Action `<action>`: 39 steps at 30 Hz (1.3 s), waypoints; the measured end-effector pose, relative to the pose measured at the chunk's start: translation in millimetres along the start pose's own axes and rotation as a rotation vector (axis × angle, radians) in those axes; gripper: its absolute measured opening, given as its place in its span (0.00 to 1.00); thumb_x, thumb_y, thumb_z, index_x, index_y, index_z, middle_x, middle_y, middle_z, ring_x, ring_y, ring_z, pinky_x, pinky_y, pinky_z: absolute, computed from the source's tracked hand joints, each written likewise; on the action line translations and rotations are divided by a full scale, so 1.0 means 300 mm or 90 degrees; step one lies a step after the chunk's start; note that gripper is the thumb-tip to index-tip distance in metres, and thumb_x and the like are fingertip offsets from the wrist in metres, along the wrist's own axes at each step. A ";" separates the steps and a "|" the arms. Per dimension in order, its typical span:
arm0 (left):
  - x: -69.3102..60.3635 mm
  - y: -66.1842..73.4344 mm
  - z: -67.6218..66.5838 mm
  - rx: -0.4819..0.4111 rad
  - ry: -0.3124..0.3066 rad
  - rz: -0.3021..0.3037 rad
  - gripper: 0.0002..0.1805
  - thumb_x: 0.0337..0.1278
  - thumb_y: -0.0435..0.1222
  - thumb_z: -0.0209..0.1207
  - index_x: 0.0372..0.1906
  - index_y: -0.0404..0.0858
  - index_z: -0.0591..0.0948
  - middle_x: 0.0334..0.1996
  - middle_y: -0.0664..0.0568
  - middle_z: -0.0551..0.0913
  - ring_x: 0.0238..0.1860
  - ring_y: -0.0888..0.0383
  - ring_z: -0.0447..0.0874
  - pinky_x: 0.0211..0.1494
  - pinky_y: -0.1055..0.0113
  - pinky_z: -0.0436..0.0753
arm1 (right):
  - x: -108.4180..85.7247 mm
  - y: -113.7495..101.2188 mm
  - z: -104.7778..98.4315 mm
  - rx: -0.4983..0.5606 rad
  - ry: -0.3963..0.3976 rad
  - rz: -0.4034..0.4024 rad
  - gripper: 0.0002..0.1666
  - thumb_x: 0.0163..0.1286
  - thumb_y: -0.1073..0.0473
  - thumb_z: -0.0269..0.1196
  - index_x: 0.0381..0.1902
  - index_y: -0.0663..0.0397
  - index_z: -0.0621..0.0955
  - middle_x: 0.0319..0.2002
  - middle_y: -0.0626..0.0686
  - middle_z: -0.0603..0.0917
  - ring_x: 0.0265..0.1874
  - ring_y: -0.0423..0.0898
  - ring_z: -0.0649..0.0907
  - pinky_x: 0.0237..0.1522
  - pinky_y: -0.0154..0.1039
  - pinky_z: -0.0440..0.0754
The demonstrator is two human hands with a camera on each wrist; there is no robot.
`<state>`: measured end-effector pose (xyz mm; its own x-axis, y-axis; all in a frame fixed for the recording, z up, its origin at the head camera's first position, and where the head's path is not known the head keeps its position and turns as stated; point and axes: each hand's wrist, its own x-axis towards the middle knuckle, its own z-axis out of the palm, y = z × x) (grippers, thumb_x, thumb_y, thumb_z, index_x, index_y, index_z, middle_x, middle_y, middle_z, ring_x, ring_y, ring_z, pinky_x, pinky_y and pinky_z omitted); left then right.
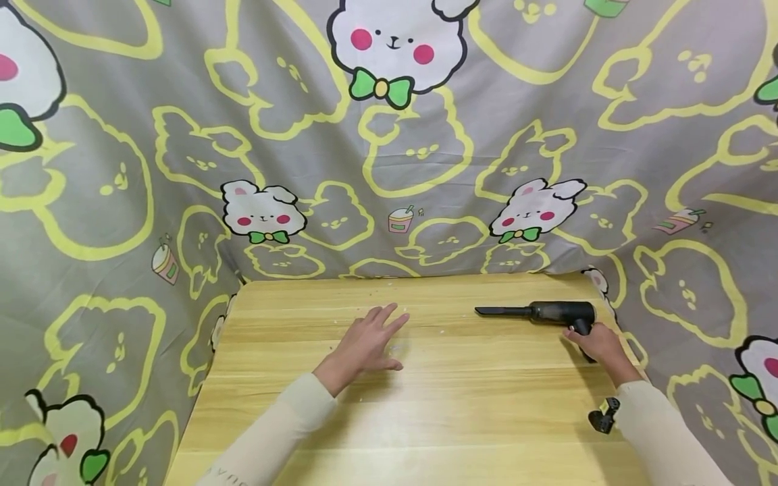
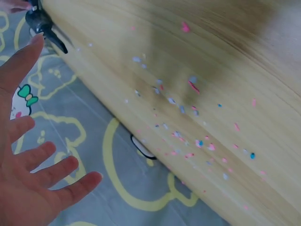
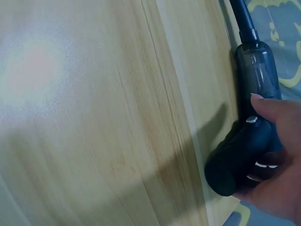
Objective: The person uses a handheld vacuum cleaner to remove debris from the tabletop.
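A black handheld vacuum cleaner (image 1: 556, 312) with a long narrow nozzle lies at the right of the wooden table, its nozzle pointing left. My right hand (image 1: 598, 343) grips its handle; in the right wrist view the thumb lies along the body of the vacuum cleaner (image 3: 257, 70) beside a small button. My left hand (image 1: 365, 343) is spread over the table's middle, holding nothing. Small pink, blue and white scraps (image 2: 200, 143) are scattered on the wood near it, seen best in the left wrist view. Some lie hidden under the left hand in the head view.
The wooden table (image 1: 450, 418) is bordered at the back and sides by a grey patterned cloth (image 1: 419, 169). A small black and yellow object (image 1: 604, 415) shows beside the right sleeve; its kind is unclear.
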<state>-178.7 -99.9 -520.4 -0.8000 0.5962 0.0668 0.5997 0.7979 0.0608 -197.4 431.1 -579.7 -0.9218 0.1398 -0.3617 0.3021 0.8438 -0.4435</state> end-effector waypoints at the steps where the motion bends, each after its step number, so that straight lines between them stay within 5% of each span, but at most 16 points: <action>1: 0.007 0.006 0.000 0.000 0.001 0.005 0.57 0.42 0.65 0.75 0.79 0.53 0.66 0.78 0.45 0.66 0.71 0.43 0.74 0.57 0.43 0.86 | 0.002 0.004 0.004 0.000 0.002 0.000 0.35 0.77 0.39 0.57 0.34 0.71 0.73 0.23 0.57 0.72 0.23 0.51 0.74 0.27 0.42 0.72; 6: 0.036 0.030 0.005 0.016 0.000 0.017 0.57 0.43 0.67 0.74 0.79 0.55 0.65 0.78 0.46 0.66 0.71 0.44 0.74 0.57 0.45 0.87 | 0.007 0.016 0.023 -0.032 0.037 -0.024 0.26 0.76 0.50 0.60 0.19 0.57 0.70 0.17 0.51 0.68 0.19 0.49 0.70 0.25 0.40 0.66; 12: 0.051 0.044 0.022 0.025 -0.006 0.020 0.56 0.43 0.66 0.75 0.79 0.56 0.65 0.77 0.46 0.67 0.70 0.43 0.74 0.56 0.46 0.87 | 0.019 0.013 0.028 -0.060 0.060 -0.025 0.23 0.73 0.56 0.60 0.36 0.78 0.75 0.31 0.73 0.80 0.28 0.61 0.78 0.32 0.50 0.76; 17: 0.070 0.057 0.030 0.034 0.004 0.032 0.55 0.44 0.66 0.74 0.79 0.55 0.66 0.76 0.46 0.69 0.70 0.44 0.75 0.56 0.46 0.87 | 0.026 0.017 0.027 -0.071 0.054 -0.007 0.26 0.72 0.58 0.61 0.42 0.85 0.74 0.38 0.79 0.80 0.35 0.67 0.81 0.38 0.57 0.80; 28: 0.111 0.097 0.049 0.036 0.005 0.058 0.52 0.47 0.66 0.73 0.78 0.55 0.68 0.73 0.46 0.73 0.68 0.46 0.76 0.56 0.48 0.88 | 0.015 0.037 0.003 0.019 0.005 -0.006 0.18 0.73 0.57 0.61 0.29 0.65 0.72 0.24 0.56 0.73 0.24 0.50 0.74 0.28 0.40 0.70; 39: 0.152 0.130 0.062 0.039 0.000 0.064 0.50 0.52 0.65 0.70 0.79 0.54 0.67 0.72 0.47 0.74 0.68 0.47 0.78 0.58 0.51 0.87 | 0.005 0.059 0.006 0.090 -0.018 -0.040 0.21 0.74 0.55 0.62 0.41 0.74 0.76 0.29 0.58 0.77 0.27 0.50 0.75 0.31 0.40 0.72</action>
<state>-192.0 -39.9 -533.4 -0.7361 0.6733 0.0689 0.6745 0.7382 -0.0077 -193.1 445.5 -589.6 -0.9332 0.0726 -0.3520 0.2772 0.7688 -0.5762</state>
